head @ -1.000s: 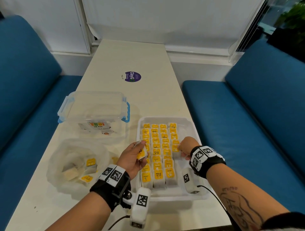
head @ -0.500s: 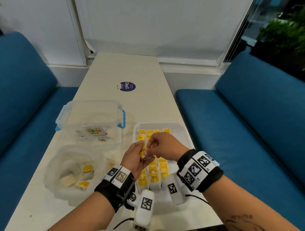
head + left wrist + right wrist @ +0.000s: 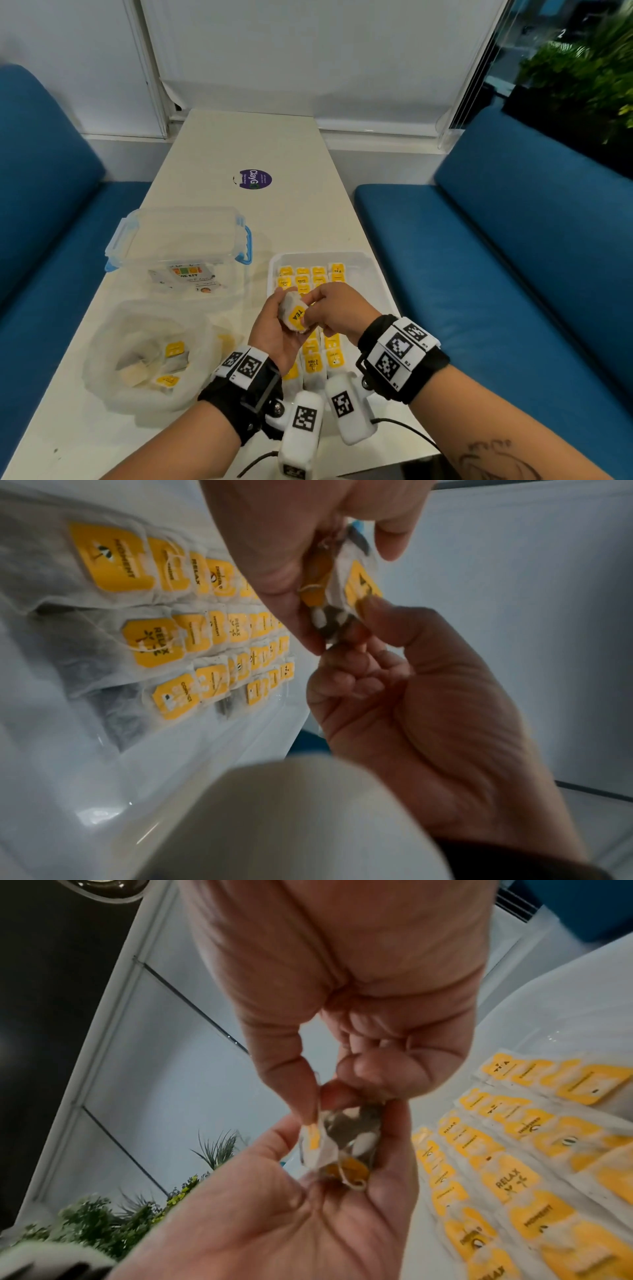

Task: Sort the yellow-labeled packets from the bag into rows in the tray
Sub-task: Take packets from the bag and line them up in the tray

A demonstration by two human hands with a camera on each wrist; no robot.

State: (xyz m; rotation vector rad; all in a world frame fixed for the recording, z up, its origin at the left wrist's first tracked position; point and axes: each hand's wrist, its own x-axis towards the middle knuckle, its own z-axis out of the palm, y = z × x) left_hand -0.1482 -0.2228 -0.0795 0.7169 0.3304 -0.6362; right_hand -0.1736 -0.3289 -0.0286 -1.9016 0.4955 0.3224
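Note:
A white tray (image 3: 373,274) near the table's right edge holds rows of yellow-labeled packets (image 3: 312,364), also seen in the left wrist view (image 3: 154,639) and the right wrist view (image 3: 514,1183). Above the tray, my left hand (image 3: 278,317) grips a small bunch of yellow-labeled packets (image 3: 295,316); two labels show in it (image 3: 359,588). My right hand (image 3: 319,306) pinches the top of one packet in that bunch (image 3: 342,1145). A clear plastic bag (image 3: 102,349) to the left lies open with several packets (image 3: 174,350) inside. Both hands hide the tray's middle rows.
A clear lidded box with blue latches (image 3: 178,240) stands behind the bag. A purple sticker (image 3: 255,179) lies on the white table (image 3: 246,137) further back. Blue benches (image 3: 496,274) flank the table, and plants (image 3: 582,85) stand at the far right.
My right hand left the tray's right column and came over to the packets in my left hand. Both hands now meet higher above the tray.

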